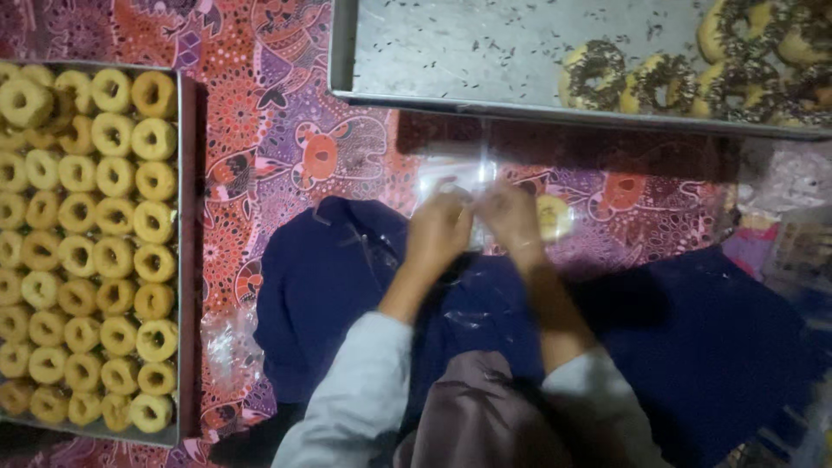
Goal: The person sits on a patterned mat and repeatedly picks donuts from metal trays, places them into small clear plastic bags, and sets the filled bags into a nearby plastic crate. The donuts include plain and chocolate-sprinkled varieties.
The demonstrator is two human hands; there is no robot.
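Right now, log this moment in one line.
left hand + right hand: pinching clear plastic bag | plain ring doughnut beside right

Head camera, looking steeply down, close over lap

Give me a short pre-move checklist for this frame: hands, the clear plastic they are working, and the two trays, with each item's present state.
1. Both hands in view: ok. Left hand and right hand meet over the patterned cloth.
2. Clear plastic bag held by both hands: ok, though blur hides the exact grip.
3. Bag mouth open: cannot tell.
4. A doughnut lies just beside the right hand: ok; whether it is inside plastic, cannot tell.
5. Tray of plain doughnuts at the left is full and apart from the hands: ok.
6. Tray of sprinkled doughnuts at the top is mostly bare, with doughnuts only at its right end: ok.
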